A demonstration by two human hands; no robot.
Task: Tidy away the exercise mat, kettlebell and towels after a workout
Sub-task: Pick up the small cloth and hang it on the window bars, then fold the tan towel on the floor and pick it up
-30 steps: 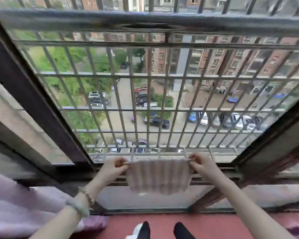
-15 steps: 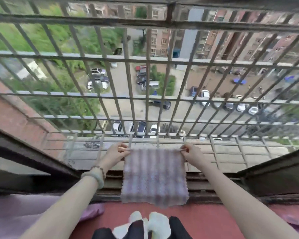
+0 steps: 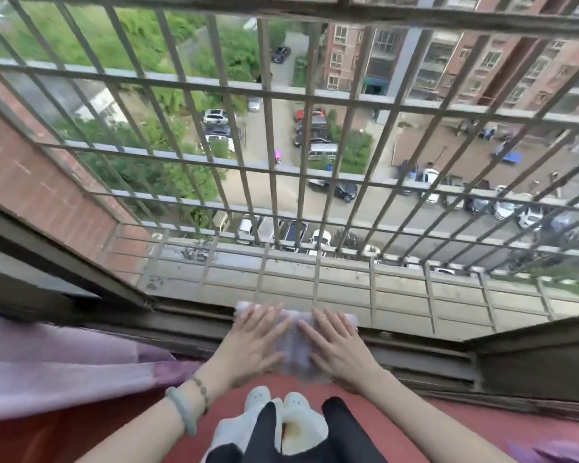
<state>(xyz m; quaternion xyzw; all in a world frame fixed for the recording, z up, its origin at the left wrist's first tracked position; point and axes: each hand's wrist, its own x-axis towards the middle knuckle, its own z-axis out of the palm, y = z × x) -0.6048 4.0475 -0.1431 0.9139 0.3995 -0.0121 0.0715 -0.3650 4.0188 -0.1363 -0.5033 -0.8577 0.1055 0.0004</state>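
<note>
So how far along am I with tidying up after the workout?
Done: one small towel is laid over the window sill. In hand: your left hand and right hand press flat on it, smoothing it down. Left: the mat, the kettlebell and any other towels are out of view, so I cannot tell whether they are put away.

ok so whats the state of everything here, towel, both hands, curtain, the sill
towel: laid flat across the window sill, near edge hanging over, pinned under both hands
left hand: open, fingers straight, pressing on the towel
right hand: open, fingers straight, pressing on the towel
window sill: carrying the towel
curtain: bunched at the left, apart from the towel
grille: bars intact, beyond the sill
</note>
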